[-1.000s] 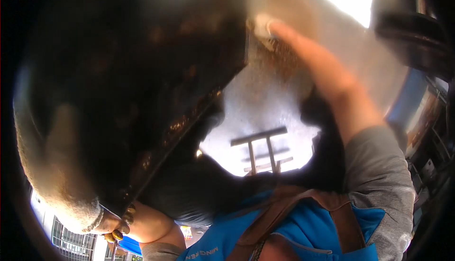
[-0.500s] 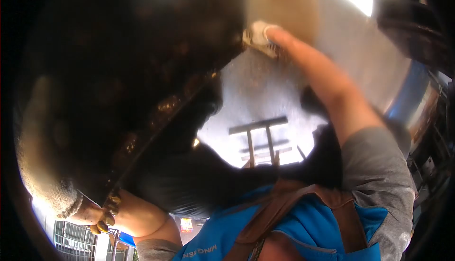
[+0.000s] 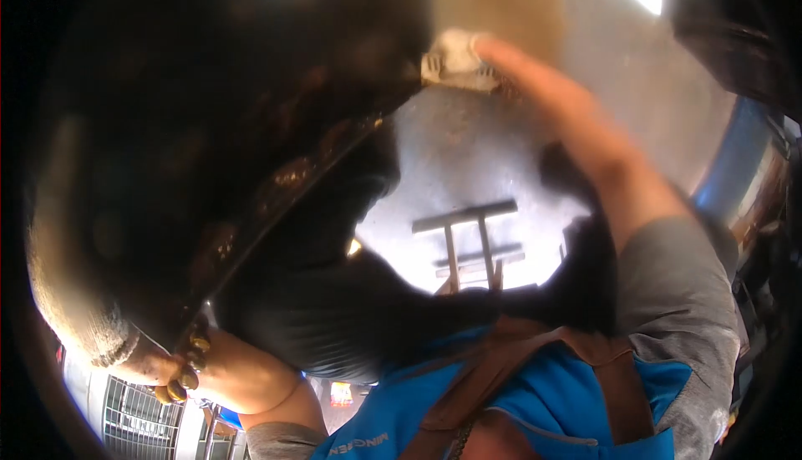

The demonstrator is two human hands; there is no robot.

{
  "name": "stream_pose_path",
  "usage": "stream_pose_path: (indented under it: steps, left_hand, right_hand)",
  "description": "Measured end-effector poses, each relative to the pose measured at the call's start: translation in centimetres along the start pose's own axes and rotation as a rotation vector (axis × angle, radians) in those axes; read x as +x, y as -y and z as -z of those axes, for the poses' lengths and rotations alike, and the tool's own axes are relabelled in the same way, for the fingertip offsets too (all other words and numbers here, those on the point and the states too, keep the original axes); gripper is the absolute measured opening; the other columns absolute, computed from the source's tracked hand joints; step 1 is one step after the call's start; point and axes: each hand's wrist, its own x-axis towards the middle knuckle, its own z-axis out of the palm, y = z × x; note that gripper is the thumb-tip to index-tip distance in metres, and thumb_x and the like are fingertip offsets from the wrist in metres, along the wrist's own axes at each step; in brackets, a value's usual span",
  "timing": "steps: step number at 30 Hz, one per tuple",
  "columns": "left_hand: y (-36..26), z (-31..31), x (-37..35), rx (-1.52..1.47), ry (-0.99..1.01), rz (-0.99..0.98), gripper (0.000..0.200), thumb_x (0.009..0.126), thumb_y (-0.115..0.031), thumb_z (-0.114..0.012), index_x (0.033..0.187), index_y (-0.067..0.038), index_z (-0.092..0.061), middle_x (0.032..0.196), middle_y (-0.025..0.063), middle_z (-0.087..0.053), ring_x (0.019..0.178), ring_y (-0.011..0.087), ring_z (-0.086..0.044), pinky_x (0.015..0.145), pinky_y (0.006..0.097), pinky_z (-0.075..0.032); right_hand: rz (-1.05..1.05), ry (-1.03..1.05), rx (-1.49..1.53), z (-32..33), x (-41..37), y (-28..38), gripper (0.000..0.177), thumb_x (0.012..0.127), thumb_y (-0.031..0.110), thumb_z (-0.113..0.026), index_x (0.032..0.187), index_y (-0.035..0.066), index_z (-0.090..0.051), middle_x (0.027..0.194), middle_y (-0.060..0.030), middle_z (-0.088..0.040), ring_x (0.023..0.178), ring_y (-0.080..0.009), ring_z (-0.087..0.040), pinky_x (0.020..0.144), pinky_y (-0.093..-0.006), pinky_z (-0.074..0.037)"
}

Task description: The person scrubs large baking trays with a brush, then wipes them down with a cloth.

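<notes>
A large dark panel [image 3: 209, 109] fills the upper left, very close to the camera. Shiny brownish spots run along its slanting lower edge. My left hand [image 3: 79, 318], in a pale knitted glove, lies against the panel's outer left side; its fingers are blurred and partly lost in shadow. Around that wrist is a bracelet of large brown beads [image 3: 188, 372]. My right hand [image 3: 459, 50], also in a pale glove, is closed at the panel's right-hand corner. A pale piece with dark slots shows at its fingers, too blurred to name.
Below lies a grey floor [image 3: 468, 151] with a brownish patch near the top. A small frame of bars [image 3: 464, 218] stands between my legs. A blue curved thing [image 3: 735, 159] and dark machinery [image 3: 735, 50] are on the right. A wire grille [image 3: 138, 418] shows at lower left.
My right hand has shifted slightly up and turned, showing more of the slotted pale piece. The view has moved a little, so the floor frame sits further right. My left hand stays against the panel.
</notes>
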Motion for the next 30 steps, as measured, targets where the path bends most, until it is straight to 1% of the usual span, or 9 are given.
stream_pose_path:
  steps: [2, 10, 16, 19, 21, 24, 28, 29, 30]
  left_hand:
    - [-0.3, 0.0, 0.1, 0.012, 0.004, -0.024, 0.044, 0.098, -0.007, -0.052, 0.141, -0.001, -0.054, 0.137, 0.0165, -0.061, 0.125, 0.0265, -0.059, 0.109, 0.0342, -0.044]
    - [0.3, 0.4, 2.6, 0.089, -0.023, -0.158, 0.043, 0.098, -0.005, -0.051, 0.141, -0.002, -0.055, 0.138, 0.016, -0.061, 0.127, 0.0261, -0.059, 0.111, 0.0338, -0.043]
    - [0.7, 1.1, 3.4, 0.157, -0.048, -0.217, 0.042, 0.099, -0.003, -0.05, 0.141, -0.002, -0.056, 0.138, 0.0157, -0.061, 0.128, 0.0259, -0.058, 0.111, 0.0335, -0.043]
    - [0.7, 1.6, 3.5, 0.199, -0.061, -0.243, 0.042, 0.099, -0.003, -0.05, 0.14, -0.003, -0.056, 0.139, 0.0155, -0.061, 0.129, 0.0258, -0.058, 0.112, 0.0333, -0.042]
    - [0.8, 2.1, 3.9, 0.222, -0.064, -0.257, 0.042, 0.099, -0.002, -0.049, 0.14, -0.003, -0.057, 0.139, 0.0154, -0.061, 0.129, 0.0257, -0.058, 0.112, 0.0332, -0.042]
    - [1.2, 3.3, 4.5, 0.297, -0.088, -0.308, 0.042, 0.099, -0.001, -0.049, 0.14, -0.003, -0.057, 0.139, 0.0152, -0.061, 0.13, 0.0256, -0.057, 0.113, 0.033, -0.042]
    - [2.4, 4.7, 6.4, 0.509, -0.114, -0.426, 0.041, 0.1, -0.002, -0.05, 0.14, -0.003, -0.057, 0.139, 0.016, -0.061, 0.128, 0.027, -0.059, 0.11, 0.0347, -0.044]
    - [0.1, 3.2, 5.8, 0.276, -0.179, -0.23, 0.042, 0.097, 0.002, -0.051, 0.138, -0.001, -0.058, 0.138, 0.0163, -0.062, 0.125, 0.0282, -0.06, 0.109, 0.0347, -0.046]
    - [1.9, 3.6, 6.2, 0.288, -0.176, -0.232, 0.042, 0.097, 0.002, -0.051, 0.138, -0.001, -0.058, 0.138, 0.0163, -0.062, 0.125, 0.0282, -0.06, 0.109, 0.0347, -0.046]
  right_hand:
    - [0.253, -0.028, -0.012, 1.5, -0.8, 1.9, 0.024, 0.071, 0.02, -0.072, 0.088, 0.004, -0.074, 0.085, -0.0154, -0.075, 0.078, -0.0276, -0.072, 0.069, -0.0414, -0.056]
    - [0.49, -0.073, -0.023, 7.3, -8.3, 10.6, 0.028, 0.069, 0.02, -0.07, 0.092, 0.004, -0.074, 0.083, -0.0159, -0.074, 0.075, -0.0278, -0.071, 0.067, -0.0411, -0.055]
    - [0.604, -0.137, 0.108, 7.8, -9.5, 12.5, 0.034, 0.07, 0.023, -0.072, 0.099, 0.005, -0.075, 0.087, -0.0136, -0.075, 0.078, -0.027, -0.071, 0.071, -0.0384, -0.056]
    - [0.506, -0.157, -0.015, 8.3, -10.7, 13.4, 0.033, 0.071, 0.023, -0.072, 0.098, 0.004, -0.075, 0.086, -0.0125, -0.075, 0.077, -0.0258, -0.071, 0.071, -0.0384, -0.055]
    - [0.582, -0.12, 0.159, 8.4, -10.4, 13.5, 0.034, 0.071, 0.022, -0.072, 0.099, 0.004, -0.074, 0.084, -0.0126, -0.074, 0.076, -0.0252, -0.069, 0.071, -0.0382, -0.055]
    - [0.641, -0.214, 0.16, 9.0, -11.5, 15.6, 0.033, 0.071, 0.02, -0.072, 0.1, 0.005, -0.074, 0.084, -0.0111, -0.073, 0.074, -0.0236, -0.068, 0.07, -0.037, -0.055]
    - [0.668, -0.155, 0.326, 10.7, -13.1, 18.2, 0.032, 0.073, 0.021, -0.073, 0.103, 0.01, -0.074, 0.085, -0.0068, -0.074, 0.075, -0.0173, -0.068, 0.069, -0.0344, -0.055]
    - [0.709, -0.102, 0.419, 11.0, -13.2, 19.0, 0.033, 0.073, 0.023, -0.075, 0.104, 0.012, -0.075, 0.086, -0.006, -0.075, 0.073, -0.0159, -0.068, 0.068, -0.0339, -0.055]
    - [0.734, -0.128, 0.447, 11.4, -13.3, 20.1, 0.036, 0.074, 0.027, -0.077, 0.108, 0.013, -0.075, 0.086, -0.0061, -0.076, 0.073, -0.0156, -0.069, 0.068, -0.0334, -0.056]
